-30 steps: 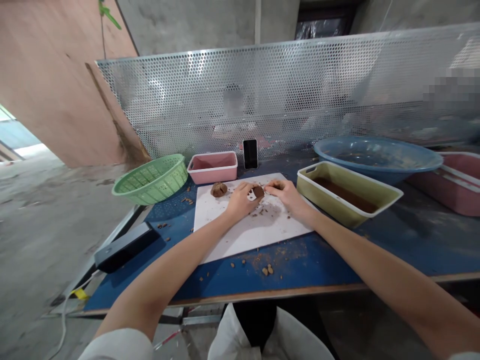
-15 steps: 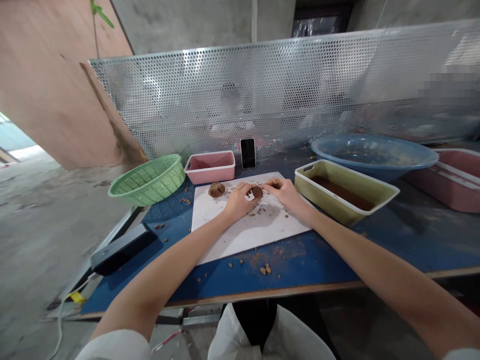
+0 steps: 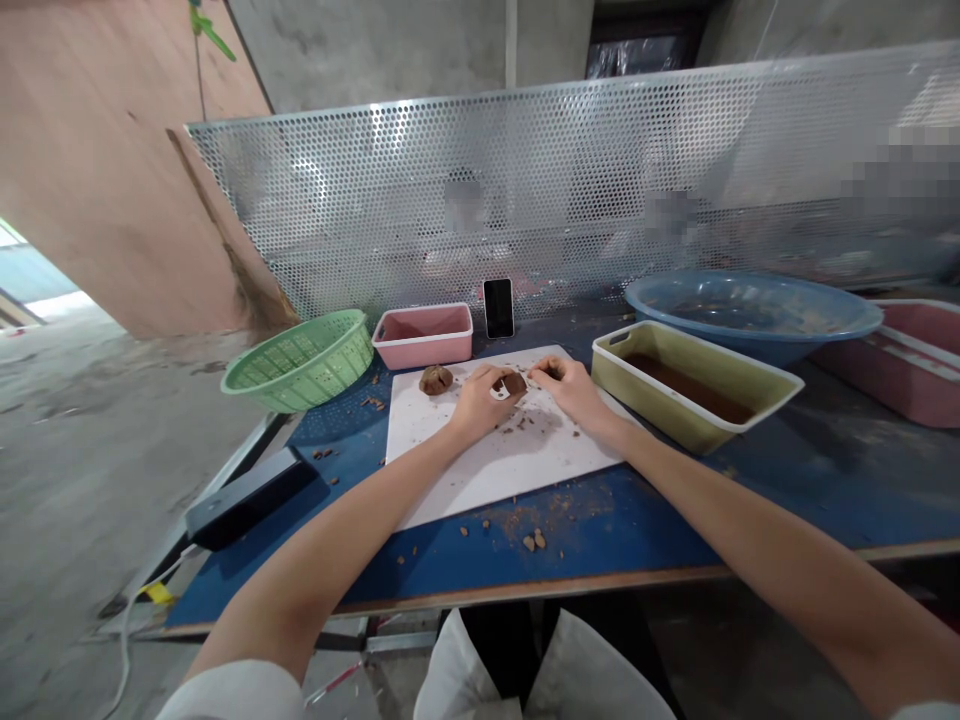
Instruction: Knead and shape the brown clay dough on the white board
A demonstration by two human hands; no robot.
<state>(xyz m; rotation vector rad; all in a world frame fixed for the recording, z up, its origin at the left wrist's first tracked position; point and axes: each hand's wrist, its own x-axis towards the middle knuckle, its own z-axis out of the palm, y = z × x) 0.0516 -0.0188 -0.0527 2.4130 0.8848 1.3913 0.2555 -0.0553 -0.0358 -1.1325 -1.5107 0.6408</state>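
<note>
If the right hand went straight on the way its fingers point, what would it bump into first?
Probably the brown lump in the left hand. The right hand points across at it, though depth is hard to judge.

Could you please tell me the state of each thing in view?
Left grip: closed on brown piece
Right grip: curled, contents unclear
White board: flat, littered with crumbs
Brown lump: cracked, not held
Phone: standing, unlit
Olive tub: uncovered, partly filled
Green basket: uncovered
Blue basin: uncovered
Left pink box: uncovered
</note>
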